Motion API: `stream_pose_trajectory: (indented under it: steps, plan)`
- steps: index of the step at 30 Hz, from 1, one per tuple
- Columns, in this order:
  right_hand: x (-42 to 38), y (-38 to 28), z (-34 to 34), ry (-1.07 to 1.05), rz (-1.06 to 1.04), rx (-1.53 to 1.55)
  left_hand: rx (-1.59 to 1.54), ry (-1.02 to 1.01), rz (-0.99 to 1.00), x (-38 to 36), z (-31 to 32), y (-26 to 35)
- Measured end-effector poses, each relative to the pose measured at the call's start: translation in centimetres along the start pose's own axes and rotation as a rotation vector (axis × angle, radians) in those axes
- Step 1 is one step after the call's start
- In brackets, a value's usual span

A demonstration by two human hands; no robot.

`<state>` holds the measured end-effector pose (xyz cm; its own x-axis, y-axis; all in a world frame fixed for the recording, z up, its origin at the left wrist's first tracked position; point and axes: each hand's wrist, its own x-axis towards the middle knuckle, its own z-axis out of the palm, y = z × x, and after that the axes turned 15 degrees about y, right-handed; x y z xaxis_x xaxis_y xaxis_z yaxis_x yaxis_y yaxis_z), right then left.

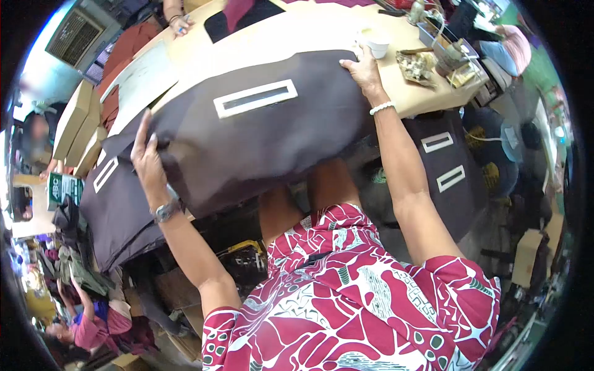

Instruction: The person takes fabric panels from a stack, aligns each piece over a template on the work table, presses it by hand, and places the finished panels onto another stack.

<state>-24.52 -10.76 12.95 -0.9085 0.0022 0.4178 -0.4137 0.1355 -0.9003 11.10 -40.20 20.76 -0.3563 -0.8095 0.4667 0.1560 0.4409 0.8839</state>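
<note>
A large dark brown fabric panel (266, 133) spreads across the table edge in front of me and droops over my lap. Stitched or laid on it is a pale rectangular frame (256, 98) with a dark slot inside. At its left side, my left hand (147, 162) pinches a fold of the fabric, the index finger pointing up. My right hand (364, 73) rests at the upper right edge, thumb touching the fabric and fingers stretched out on the table, near a white cup (375, 44).
More brown panels with pale frames hang at the left (117, 204) and right (442, 148). On the yellowish table (408, 93) stand a tray of bottles (455, 55) and a crumpled packet (416, 67). Another person's hand (180, 25) rests at the far side. Cardboard boxes (77, 123) stand left.
</note>
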Motion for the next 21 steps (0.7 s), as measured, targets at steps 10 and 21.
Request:
stream_pose_trajectory:
  steps: [10, 21]
  plan:
    - [-8.3, 0.7, -19.1, 0.065, 0.305, 0.043, -0.176, -0.376, -0.501, -8.5, 4.0, 1.6]
    - [-22.4, -1.5, -56.3, 0.331, 0.734, -0.745, -0.294, -1.533, -0.301, -28.2, 21.4, 4.5]
